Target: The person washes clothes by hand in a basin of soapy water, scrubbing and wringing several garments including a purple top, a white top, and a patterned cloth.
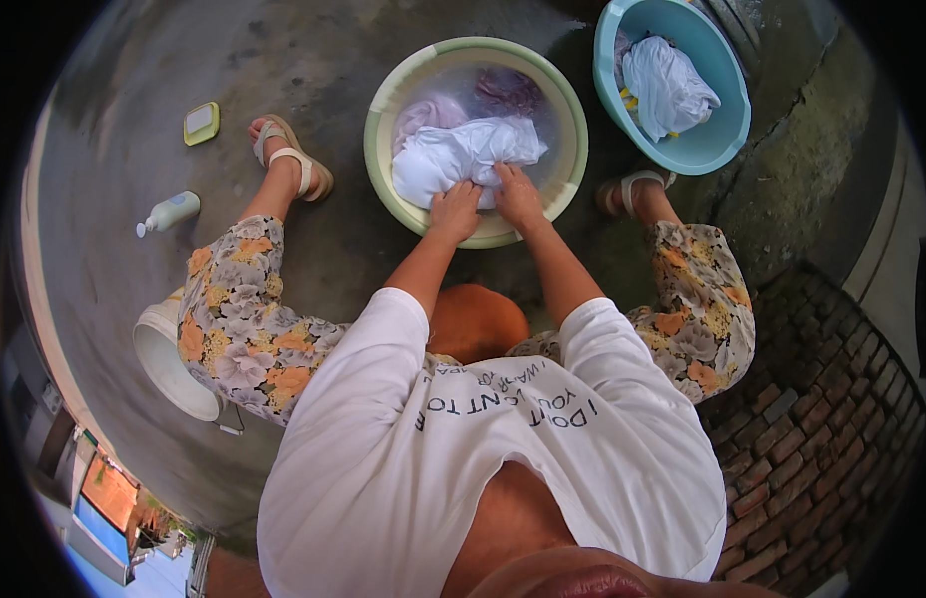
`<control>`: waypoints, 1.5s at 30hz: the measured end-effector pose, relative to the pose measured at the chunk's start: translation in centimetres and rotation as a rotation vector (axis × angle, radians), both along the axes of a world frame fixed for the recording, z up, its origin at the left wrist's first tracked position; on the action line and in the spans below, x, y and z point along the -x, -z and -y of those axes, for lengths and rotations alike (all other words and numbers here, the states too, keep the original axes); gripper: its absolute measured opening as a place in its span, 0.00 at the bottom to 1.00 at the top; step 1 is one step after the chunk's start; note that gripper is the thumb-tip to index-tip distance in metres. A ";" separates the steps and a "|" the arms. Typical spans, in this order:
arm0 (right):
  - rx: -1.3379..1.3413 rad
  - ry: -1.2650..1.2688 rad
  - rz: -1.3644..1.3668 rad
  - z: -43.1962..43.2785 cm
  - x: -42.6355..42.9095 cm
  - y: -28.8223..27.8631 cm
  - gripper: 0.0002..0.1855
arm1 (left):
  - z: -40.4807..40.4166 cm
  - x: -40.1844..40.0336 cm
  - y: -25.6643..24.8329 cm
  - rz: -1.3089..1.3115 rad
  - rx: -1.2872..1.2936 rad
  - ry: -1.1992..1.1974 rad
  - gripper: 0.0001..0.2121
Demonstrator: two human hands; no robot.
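Observation:
A round pale-green basin (374,168) of soapy water stands on the ground before me, between my feet. A soaked white garment (463,153) lies bunched in it, partly above the water. My left hand (457,208) grips the garment's near edge, fingers bent into the cloth. Just to its right, my right hand (516,196) holds a fold of the same garment, fingertips partly hidden in it. Behind the white cloth are a pale pink cloth (433,113) and a dark purple cloth (509,91), the purple one mostly under water.
A light-blue tub (720,146) at the upper right holds a white cloth (668,90) and other laundry. To the left are soap in a yellow-green dish (202,123), a pump bottle (171,211) and a white bucket (171,366). Brick paving (799,456) lies at the lower right.

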State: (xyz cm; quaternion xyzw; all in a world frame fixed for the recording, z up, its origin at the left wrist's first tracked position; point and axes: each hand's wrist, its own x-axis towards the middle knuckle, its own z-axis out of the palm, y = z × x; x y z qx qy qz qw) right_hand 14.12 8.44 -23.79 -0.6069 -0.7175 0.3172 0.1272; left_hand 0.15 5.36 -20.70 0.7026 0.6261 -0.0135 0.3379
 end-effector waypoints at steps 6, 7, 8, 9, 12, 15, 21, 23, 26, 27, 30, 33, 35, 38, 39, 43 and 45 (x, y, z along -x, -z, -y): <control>0.447 -0.169 0.316 0.6 1.7 0.4 0.16 | -0.4 2.1 -0.8 -0.232 0.352 0.047 0.20; 0.447 -0.169 0.322 0.8 2.0 0.5 0.14 | -0.4 1.9 -1.1 -0.260 0.351 0.037 0.20; 0.446 -0.157 0.318 0.8 2.0 0.6 0.14 | -0.4 1.8 -1.3 -0.288 0.349 0.028 0.21; 0.614 -0.132 0.004 0.2 2.2 0.1 0.11 | -0.4 1.7 -1.7 -0.290 0.342 0.030 0.21; 0.818 -0.048 -0.505 -1.3 2.5 -3.1 0.10 | -0.1 1.9 -2.1 -0.244 0.359 -0.032 0.21; 0.767 0.132 -0.851 -3.3 1.9 -6.9 0.08 | -0.1 2.5 -1.6 0.008 0.109 -0.399 0.18; 0.530 0.485 -1.179 -6.3 -3.5 -11.7 0.11 | -5.6 4.1 -12.5 0.988 -0.030 -0.800 0.12; 0.450 0.406 -1.139 -6.7 -4.0 -13.4 0.12 | -7.2 4.8 -15.8 1.056 -0.096 -0.749 0.11; 0.284 0.292 -1.098 -7.6 -3.9 -17.1 0.13 | -9.5 5.7 -19.3 1.192 -0.166 -0.678 0.09; 0.195 0.256 -1.108 -8.0 -4.1 -18.7 0.14 | -10.2 5.5 -20.5 1.254 -0.173 -0.654 0.08; 0.180 0.195 -1.340 -9.1 -4.3 -25.5 0.14 | -11.1 4.9 -26.5 1.446 -0.196 -0.663 0.08; 0.010 0.061 -1.405 -10.0 -4.4 -31.5 0.13 | -10.9 4.7 -32.7 1.513 -0.309 -0.600 0.08; -0.053 0.070 -1.352 -10.3 -4.6 -33.7 0.13 | -10.7 5.0 -35.2 1.543 -0.340 -0.543 0.09; -0.042 -0.018 -1.385 -9.5 -3.4 -35.4 0.16 | -10.1 5.8 -35.0 1.587 -0.337 -0.516 0.10; -0.037 -0.023 -1.386 -9.5 -2.9 -34.9 0.16 | -9.8 6.1 -34.6 1.602 -0.302 -0.532 0.10; 0.148 0.079 -1.101 -7.8 -0.5 -26.9 0.15 | -8.4 6.9 -23.4 1.295 -0.121 -0.572 0.11; 0.222 0.108 -0.894 -6.1 -0.5 -19.1 0.13 | -6.4 4.4 -17.8 1.011 -0.108 -0.532 0.11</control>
